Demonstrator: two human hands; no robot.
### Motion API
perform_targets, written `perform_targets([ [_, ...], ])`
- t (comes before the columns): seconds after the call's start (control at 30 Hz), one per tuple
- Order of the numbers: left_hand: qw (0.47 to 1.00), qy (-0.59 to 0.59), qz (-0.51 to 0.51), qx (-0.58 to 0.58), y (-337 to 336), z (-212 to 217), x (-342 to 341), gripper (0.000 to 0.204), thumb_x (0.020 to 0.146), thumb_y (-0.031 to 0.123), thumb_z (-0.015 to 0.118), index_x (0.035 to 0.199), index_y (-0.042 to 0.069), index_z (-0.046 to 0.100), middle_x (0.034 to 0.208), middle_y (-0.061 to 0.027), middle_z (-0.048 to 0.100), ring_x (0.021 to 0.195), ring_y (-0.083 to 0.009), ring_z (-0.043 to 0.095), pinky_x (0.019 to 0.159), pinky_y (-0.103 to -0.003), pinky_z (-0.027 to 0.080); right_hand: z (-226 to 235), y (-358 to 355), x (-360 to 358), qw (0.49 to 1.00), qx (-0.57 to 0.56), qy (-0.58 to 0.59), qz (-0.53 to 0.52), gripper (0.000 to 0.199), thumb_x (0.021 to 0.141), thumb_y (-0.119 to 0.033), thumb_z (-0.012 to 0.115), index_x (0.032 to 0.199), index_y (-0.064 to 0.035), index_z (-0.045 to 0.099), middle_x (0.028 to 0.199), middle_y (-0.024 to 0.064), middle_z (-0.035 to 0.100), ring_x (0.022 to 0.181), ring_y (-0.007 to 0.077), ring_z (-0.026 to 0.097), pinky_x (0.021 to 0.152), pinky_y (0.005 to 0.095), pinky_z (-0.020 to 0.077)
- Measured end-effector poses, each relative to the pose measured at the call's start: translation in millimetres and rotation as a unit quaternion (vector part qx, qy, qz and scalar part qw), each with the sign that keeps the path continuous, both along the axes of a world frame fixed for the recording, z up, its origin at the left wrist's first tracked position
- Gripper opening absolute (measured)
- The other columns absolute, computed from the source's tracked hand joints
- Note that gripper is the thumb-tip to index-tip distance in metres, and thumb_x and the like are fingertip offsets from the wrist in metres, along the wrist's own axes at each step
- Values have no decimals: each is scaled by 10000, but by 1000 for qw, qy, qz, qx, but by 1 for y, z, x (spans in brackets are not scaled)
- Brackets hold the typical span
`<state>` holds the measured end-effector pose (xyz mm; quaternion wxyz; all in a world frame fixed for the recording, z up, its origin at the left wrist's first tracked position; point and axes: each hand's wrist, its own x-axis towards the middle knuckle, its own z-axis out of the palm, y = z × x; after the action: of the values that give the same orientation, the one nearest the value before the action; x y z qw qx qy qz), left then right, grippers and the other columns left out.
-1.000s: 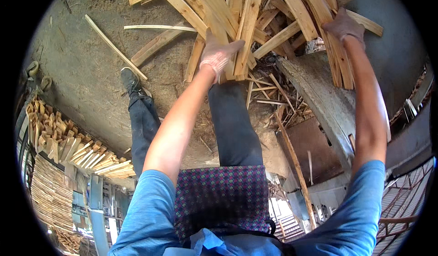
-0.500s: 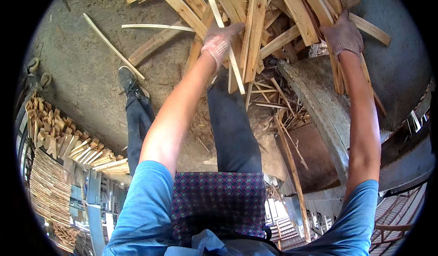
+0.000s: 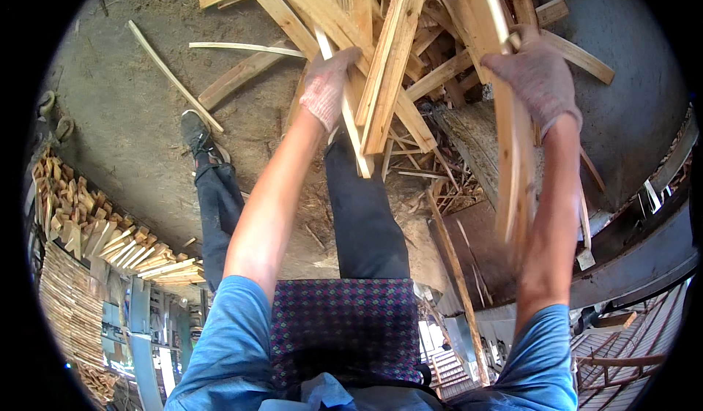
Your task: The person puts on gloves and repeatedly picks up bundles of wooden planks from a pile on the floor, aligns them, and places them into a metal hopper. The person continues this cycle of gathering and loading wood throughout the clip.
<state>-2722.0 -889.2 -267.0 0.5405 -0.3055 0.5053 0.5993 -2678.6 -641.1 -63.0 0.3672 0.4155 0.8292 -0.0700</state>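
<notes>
My left hand [image 3: 327, 81], in a pale knitted glove, is closed around a narrow wooden strip [image 3: 354, 118]. Beside its fingers slants a pair of longer boards [image 3: 395, 63]; whether the hand also grips these I cannot tell. My right hand [image 3: 540, 78], gloved too, has its fingers wrapped round wooden planks [image 3: 505, 140], which hang down toward me with blurred lower ends. Its palm side is hidden. Between and beyond both hands lies a jumbled pile of sawn boards [image 3: 442, 76], crossing at many angles.
Loose strips [image 3: 173, 74] lie on the dirt floor at the left. Further left stands a stack of cut wood [image 3: 80, 202]. A dark metal surface [image 3: 622, 111] is at the right. A long stick [image 3: 458, 272] leans near my leg, by wood scraps.
My right hand has come left and nearer, swinging planks toward me. My left hand has shifted slightly left and nearer, and the boards beside it have moved with a changed slant.
</notes>
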Motion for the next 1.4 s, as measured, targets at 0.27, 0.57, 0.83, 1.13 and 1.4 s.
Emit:
perform_targets([
  [0.27, 999, -11, -32, -17, -53, 12, -30, 324, 998, 197, 609, 1217, -35, 665, 1138, -117, 706, 1058, -204, 666, 946, -343, 543, 2, -139, -40, 988, -87, 99, 84, 219, 928, -272, 679, 998, -72, 622, 758, 62, 682, 662, 181, 683, 623, 348, 579],
  [0.57, 994, 37, 11, -106, -140, 0, -96, 495, 976, 372, 581, 1252, -34, 637, 1175, -126, 680, 1043, -237, 629, 942, -366, 501, -105, -219, -159, 936, -283, 176, -118, 542, 852, -392, 699, 1176, 37, 632, 1092, 280, 712, 1030, 379, 711, 914, 438, 554],
  [0.83, 963, 104, -150, -197, -195, -95, -167, 561, 973, 422, 582, 1340, -1, 618, 1232, -134, 664, 1096, -246, 622, 996, -364, 490, -223, -255, -207, 916, -259, 268, -149, 545, 861, -373, 726, 1146, 77, 613, 1082, 318, 696, 1056, 450, 678, 930, 479, 543],
  [1.13, 793, 447, -347, -226, -141, -60, -121, 881, 929, 433, 693, 1571, -19, 294, 1568, -271, 389, 1462, -399, 387, 1224, -392, 313, -248, -224, -157, 873, -108, 448, -161, 438, 874, -363, 709, 1114, -2, 644, 995, 253, 687, 973, 420, 658, 887, 459, 508],
  [1.4, 842, 318, -409, 150, -32, -90, -146, 810, 948, 460, 662, 1500, -60, 376, 1280, -286, 639, 1220, -350, 628, 1033, -407, 500, -149, -194, -108, 865, -72, 468, -167, 775, 766, -492, 798, 1300, 37, 611, 1270, 296, 649, 1139, 399, 663, 965, 421, 529],
])
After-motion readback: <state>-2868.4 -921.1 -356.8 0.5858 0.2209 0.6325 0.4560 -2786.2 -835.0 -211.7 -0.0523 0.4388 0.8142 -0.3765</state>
